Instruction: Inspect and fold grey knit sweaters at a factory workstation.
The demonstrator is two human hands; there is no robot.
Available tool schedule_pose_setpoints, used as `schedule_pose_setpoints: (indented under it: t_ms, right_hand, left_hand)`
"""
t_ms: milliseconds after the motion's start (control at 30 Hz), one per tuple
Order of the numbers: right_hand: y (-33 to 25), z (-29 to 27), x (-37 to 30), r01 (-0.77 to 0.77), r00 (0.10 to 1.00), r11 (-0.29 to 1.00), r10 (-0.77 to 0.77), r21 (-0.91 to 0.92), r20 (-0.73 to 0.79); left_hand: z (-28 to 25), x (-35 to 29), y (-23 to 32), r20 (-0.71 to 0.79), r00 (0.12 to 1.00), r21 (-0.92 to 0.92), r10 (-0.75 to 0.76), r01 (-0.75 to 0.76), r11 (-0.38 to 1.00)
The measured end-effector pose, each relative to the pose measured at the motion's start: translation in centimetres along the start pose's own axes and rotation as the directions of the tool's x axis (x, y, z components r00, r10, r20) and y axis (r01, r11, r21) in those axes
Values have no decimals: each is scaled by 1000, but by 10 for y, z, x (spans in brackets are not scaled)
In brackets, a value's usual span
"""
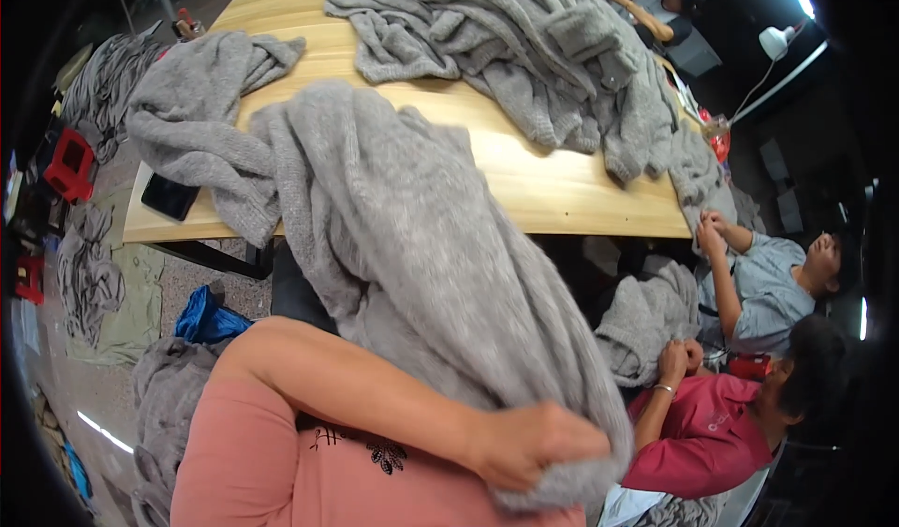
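Observation:
My left arm reaches across my body from the lower left. My left hand (pixel 543 443) is closed in a fist on the lower right end of a fuzzy grey knit sweater (pixel 412 218). The sweater stretches from the wooden table's near edge down toward my lap, its surface slightly smeared by motion. Its upper part rests on the tabletop, touching another bunched grey knit piece (pixel 201 105) at the left. My right hand does not show; the cloth may cover it.
A large heap of grey knits (pixel 506 40) covers the far side of the wooden table (pixel 543 190). A black phone (pixel 169 195) lies at its left corner. Two co-workers sit at the right, one in red (pixel 702 433), handling grey knits. Red stools (pixel 67 164) stand left.

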State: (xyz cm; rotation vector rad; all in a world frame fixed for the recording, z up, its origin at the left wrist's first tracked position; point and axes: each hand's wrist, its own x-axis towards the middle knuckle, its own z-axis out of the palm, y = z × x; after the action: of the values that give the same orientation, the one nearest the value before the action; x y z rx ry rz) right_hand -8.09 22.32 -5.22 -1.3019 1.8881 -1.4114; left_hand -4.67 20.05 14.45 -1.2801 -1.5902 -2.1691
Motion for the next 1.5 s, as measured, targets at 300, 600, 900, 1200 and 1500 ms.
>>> schedule_pose_setpoints:
  t_ms: [300,600,900,1200,1500]
  right_hand:
    - [-19,-4,-1,-66,978,997,59,28,200]
    - [-36,9,30,-101,931,991,63,89,361]
    - [-39,-6,40,-155,988,939,146,308,53]
    - [-77,-26,39,-96,918,993,61,70,393]
    - [-83,-86,29,-247,889,969,230,-8,396]
  left_hand:
    - [52,81,70,526,731,-151,434,-422,894]
    - [20,-12,97,-312,949,59,41,-24,998]
    - [-135,-210,97,-815,544,565,-200,667,-487]
    - [-128,-166,38,-570,755,604,-325,653,457]
    - [-169,-187,11,-758,469,251,-453,851,461]
